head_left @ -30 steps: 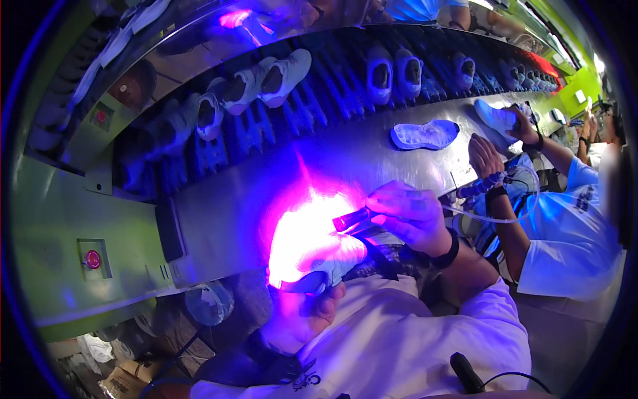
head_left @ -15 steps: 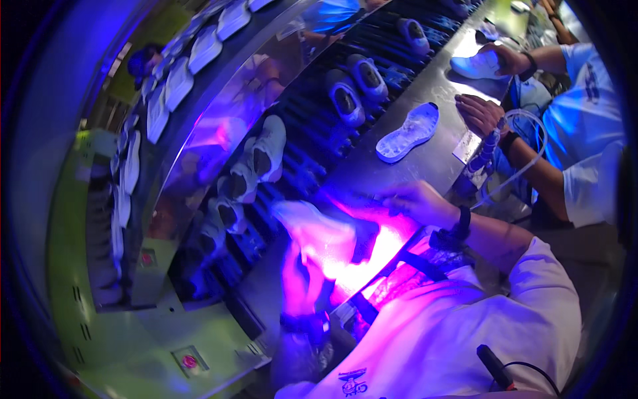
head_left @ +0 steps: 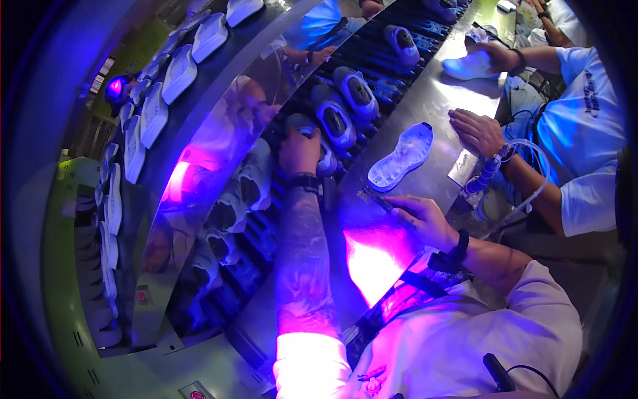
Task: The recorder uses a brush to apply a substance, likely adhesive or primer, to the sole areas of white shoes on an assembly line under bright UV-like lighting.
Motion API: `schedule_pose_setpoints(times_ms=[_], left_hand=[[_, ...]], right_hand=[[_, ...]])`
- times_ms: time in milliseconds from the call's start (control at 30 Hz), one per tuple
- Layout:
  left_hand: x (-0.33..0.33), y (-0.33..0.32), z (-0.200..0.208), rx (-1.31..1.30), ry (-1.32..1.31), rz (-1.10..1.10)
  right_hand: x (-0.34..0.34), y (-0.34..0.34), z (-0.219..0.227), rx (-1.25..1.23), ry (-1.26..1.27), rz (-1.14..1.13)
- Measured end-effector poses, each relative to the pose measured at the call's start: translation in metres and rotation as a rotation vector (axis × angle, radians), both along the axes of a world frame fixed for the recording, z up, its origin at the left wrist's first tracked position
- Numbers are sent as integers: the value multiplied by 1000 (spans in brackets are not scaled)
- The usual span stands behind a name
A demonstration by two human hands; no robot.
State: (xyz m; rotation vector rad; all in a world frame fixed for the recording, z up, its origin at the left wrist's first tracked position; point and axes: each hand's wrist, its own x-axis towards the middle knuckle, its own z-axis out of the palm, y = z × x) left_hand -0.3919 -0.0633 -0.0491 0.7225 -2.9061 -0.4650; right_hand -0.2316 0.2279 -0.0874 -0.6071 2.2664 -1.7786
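Note:
My left hand (head_left: 299, 153) reaches forward onto the dark slatted conveyor, its fingers closed over the collar of a shoe (head_left: 327, 161). Two more pale shoes sit just beyond it, the nearer shoe (head_left: 334, 120) almost touching. Over the metal table edge (head_left: 352, 193), my right hand (head_left: 425, 223) is closed around a small dark flat tool (head_left: 376, 198) with a paler tip; its exact kind is unclear. Ahead of that tip, a whitish shoe sole (head_left: 401, 156) with a dark end lies on the metal.
A clear slanted panel (head_left: 219, 133) runs beside the conveyor, with a row of pale soles (head_left: 179, 73) behind it. Further shoes (head_left: 256, 176) stand left of my left forearm. At right, a co-worker's hand (head_left: 502, 56) holds a shoe; the other hand (head_left: 475, 130) lies near a coiled hose (head_left: 482, 176).
My left hand has moved forward from near my body to the conveyor, taking the shoe with it. The tool in my right hand now shows clearly. Conveyor shoes have shifted toward me.

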Motion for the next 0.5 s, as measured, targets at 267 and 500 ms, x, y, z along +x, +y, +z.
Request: schedule_pose_setpoints(times_ms=[267,500], left_hand=[[27,-165,-17,-277,54,-36],[59,-79,-11,-142,7,-147]], right_hand=[[1,-5,4,-102,-69,25],[0,3,4,-57,-88,20]])
